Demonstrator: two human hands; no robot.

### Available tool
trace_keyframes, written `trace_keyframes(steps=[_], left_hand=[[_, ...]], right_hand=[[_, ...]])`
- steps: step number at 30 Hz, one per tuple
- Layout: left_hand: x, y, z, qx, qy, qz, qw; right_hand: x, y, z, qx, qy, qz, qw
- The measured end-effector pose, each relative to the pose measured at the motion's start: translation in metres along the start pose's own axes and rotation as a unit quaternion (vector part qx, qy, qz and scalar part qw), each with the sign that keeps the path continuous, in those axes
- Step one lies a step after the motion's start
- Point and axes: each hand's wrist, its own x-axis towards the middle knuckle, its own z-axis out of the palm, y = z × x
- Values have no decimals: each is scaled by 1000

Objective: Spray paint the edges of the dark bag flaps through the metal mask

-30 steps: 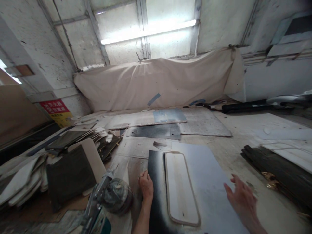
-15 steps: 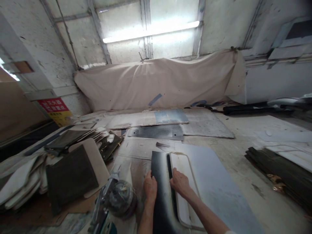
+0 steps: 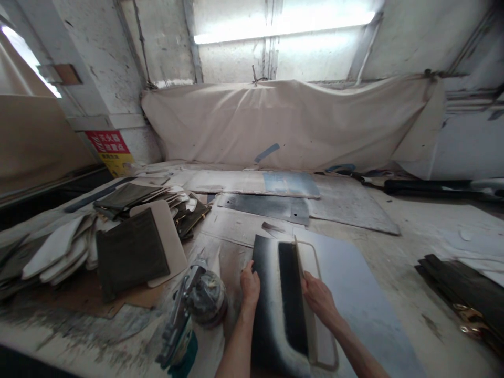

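In the head view a sheet with a black-to-white sprayed face lies on the table in front of me. My left hand is closed at its left edge, thumb on top. A thin pale panel with a raised rim stands tilted up along its left side. My right hand grips that raised edge. Under it a dark rectangular strip is exposed, bordered by pale overspray. Left of my left hand, a spray gun with a round, paint-crusted cup rests on the table.
Dark and white flat pieces are piled at left. Another dark stack with gold-coloured hardware lies at right. Several boards cover the table's rear, before a hanging beige cloth. A pale bluish sheet lies right of the panel.
My right hand has lifted the pale panel's left edge and moved it rightward, showing more of the dark strip. My left hand stays at the sheet's edge. The view has shifted left.
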Motion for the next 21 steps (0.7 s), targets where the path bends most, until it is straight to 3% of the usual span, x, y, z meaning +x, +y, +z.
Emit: trace_keyframes(steps=[8,21], left_hand=[[1,8,1,-33,-4,10,999],[9,18,0,-6,-13,-41,999]], right_hand=[[9,3,4,-10,-24,-25,999],[12,-16,3,-39,-25,-57,997]])
